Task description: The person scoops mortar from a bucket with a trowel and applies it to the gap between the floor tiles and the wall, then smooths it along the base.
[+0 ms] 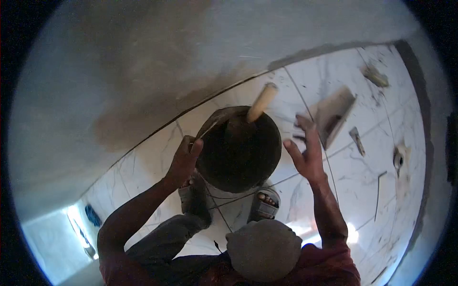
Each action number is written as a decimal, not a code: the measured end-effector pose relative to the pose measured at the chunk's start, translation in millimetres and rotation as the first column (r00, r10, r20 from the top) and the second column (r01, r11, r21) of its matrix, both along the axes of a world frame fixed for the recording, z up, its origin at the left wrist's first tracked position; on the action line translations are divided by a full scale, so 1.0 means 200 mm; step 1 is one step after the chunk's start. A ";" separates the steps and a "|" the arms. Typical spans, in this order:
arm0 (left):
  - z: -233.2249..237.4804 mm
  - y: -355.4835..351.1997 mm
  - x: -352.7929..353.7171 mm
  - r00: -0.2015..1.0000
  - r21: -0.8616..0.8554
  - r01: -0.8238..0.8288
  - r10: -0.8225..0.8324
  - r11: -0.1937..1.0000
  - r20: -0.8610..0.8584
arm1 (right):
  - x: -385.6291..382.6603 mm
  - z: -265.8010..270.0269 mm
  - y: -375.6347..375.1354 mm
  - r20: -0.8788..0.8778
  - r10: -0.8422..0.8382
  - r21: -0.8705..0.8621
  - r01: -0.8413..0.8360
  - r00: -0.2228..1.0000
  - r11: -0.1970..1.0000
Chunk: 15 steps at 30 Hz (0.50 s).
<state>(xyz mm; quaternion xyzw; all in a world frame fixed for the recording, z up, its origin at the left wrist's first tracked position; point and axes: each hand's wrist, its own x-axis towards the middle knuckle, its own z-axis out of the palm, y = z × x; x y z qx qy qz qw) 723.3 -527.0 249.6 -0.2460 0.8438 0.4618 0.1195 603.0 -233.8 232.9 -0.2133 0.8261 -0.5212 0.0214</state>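
Note:
A dark round bucket (238, 167) stands on the tiled floor between my hands, close in front of my feet. My left hand (183, 159) is closed at its left edge, on the thin bucket handle that runs up along the rim. A tool with a pale wooden handle (262, 102) leans out over the bucket's far rim; its lower end is lost in the dark inside. Just right of the bucket, my right hand (309, 152) is raised with fingers apart, holding nothing.
White marbled tiles (305, 209) meet a wall (143, 62). To the right lie a brownish flat piece (334, 117), a small scraper-like tool (357, 141), a yellowish lump (376, 76), a round grey item (399, 159) and a thin strip (379, 195). A sandalled foot (265, 200) is close below the bucket.

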 end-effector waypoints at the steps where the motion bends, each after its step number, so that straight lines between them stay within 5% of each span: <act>1: 0.04 -0.04 0.02 0.999 -0.020 -0.043 0.043 0.999 0.011 | -0.08 0.08 -0.15 -0.105 0.007 0.002 -0.007 0.994 1.000; 3: 0.07 -0.11 0.07 0.997 -0.070 -0.080 0.081 0.994 0.004 | -0.21 0.11 -0.36 -0.215 0.042 -0.017 -0.047 0.976 0.999; 5: 0.11 -0.16 0.18 0.989 -0.102 -0.146 0.148 0.984 0.009 | -0.28 0.02 -0.50 -0.399 0.481 0.314 -0.377 0.780 0.871; 7: 0.16 -0.26 0.21 0.985 -0.132 -0.174 0.170 0.976 -0.043 | -0.21 -0.17 -0.58 -0.066 0.693 0.319 -0.643 0.718 0.696; 9: 0.14 -0.36 0.27 0.983 -0.338 -0.181 0.182 0.924 -0.028 | -0.08 -0.09 -0.58 -0.088 0.822 0.407 -0.733 0.563 0.545; 12: 0.10 -0.51 0.33 0.991 -0.380 -0.106 0.065 0.919 -0.117 | 0.13 -0.06 -0.57 0.011 0.844 0.403 -0.775 0.537 0.488; 14: 0.16 -0.51 0.29 0.995 -0.342 -0.042 0.007 0.939 -0.103 | 0.21 0.03 -0.64 0.374 0.805 0.452 -0.849 0.460 0.275; 15: 0.18 -0.53 0.26 0.999 -0.299 0.006 -0.020 0.954 -0.046 | 0.24 0.02 -0.67 0.384 0.800 0.459 -0.847 0.462 0.269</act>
